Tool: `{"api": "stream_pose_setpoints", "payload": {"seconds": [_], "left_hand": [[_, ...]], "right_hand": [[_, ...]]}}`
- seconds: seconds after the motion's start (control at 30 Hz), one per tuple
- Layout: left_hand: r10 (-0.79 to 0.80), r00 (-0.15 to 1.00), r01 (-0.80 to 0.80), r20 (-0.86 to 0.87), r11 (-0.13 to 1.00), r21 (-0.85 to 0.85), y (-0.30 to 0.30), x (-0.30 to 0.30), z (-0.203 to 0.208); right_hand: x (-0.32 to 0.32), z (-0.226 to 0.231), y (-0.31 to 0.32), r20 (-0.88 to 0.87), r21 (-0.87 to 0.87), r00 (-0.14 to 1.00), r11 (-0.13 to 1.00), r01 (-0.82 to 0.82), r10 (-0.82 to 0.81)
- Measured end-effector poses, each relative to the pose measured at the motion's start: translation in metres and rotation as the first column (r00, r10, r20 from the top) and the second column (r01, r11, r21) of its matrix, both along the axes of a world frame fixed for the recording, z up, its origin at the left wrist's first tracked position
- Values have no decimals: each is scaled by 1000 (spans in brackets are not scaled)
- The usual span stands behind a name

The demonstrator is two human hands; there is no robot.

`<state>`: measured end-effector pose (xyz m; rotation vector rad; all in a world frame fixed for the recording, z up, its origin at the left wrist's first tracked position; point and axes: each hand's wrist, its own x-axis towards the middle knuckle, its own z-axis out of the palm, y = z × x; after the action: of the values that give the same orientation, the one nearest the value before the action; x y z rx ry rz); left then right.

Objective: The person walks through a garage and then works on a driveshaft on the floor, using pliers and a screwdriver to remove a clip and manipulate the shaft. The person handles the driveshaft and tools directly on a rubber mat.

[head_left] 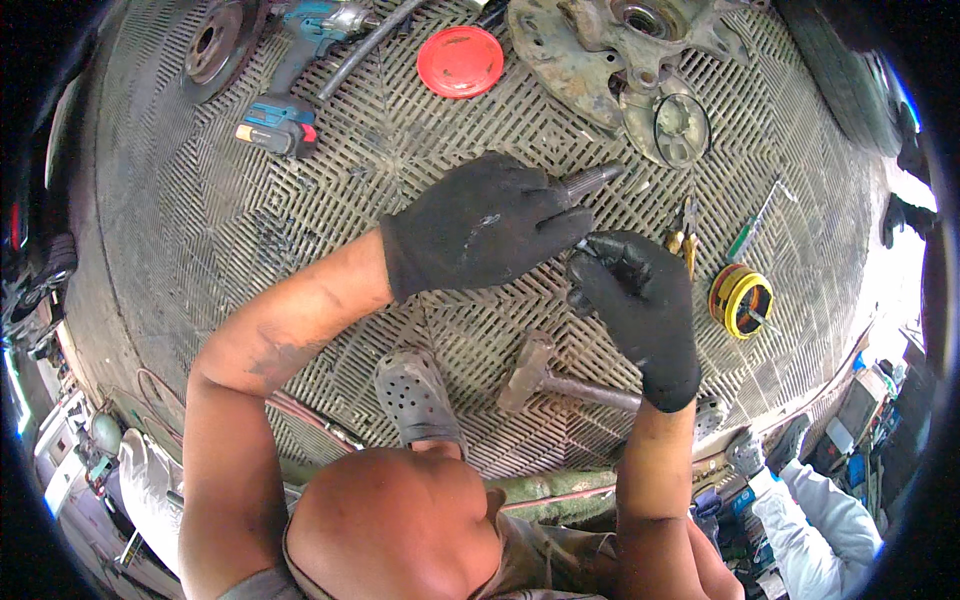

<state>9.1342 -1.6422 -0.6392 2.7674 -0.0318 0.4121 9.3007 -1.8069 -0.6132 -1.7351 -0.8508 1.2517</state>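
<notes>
Both my hands wear black gloves and meet above the slatted floor mat. My left hand (490, 220) is closed around a dark ridged rod (588, 182), whose tapered end sticks out beyond the fingers to the right. Just below its fingertips, my right hand (645, 300) is pinched, with a small pale bit showing between the fingers; its kind cannot be made out. A steel-headed hammer (527, 372) lies below the hands, its shaft running under my right wrist. Right of my right hand are yellow-handled pliers (686, 235) and an open yellow tub (733, 300).
Beyond my hands lie a rusty wheel knuckle (575, 60), a black ring (709, 132), a red lid (460, 62), a blue impact wrench (300, 50) and a brake disc (205, 65). A green-handled tool (742, 242) and a tyre (840, 80) are at right. Another person's sleeve (800, 545) shows lower right.
</notes>
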Motion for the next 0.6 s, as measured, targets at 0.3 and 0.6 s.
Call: {"api": "stream_pose_setpoints", "payload": {"seconds": [0.3, 0.6], "left_hand": [[-11, 1000, 11, -11, 1000, 20, -5, -2, 3], [20, 997, -14, -78, 996, 83, -3, -2, 10]], "right_hand": [[25, 10, 1, -310, -164, 945, 974, -157, 100], [19, 17, 0, -168, -157, 982, 981, -117, 90]]}}
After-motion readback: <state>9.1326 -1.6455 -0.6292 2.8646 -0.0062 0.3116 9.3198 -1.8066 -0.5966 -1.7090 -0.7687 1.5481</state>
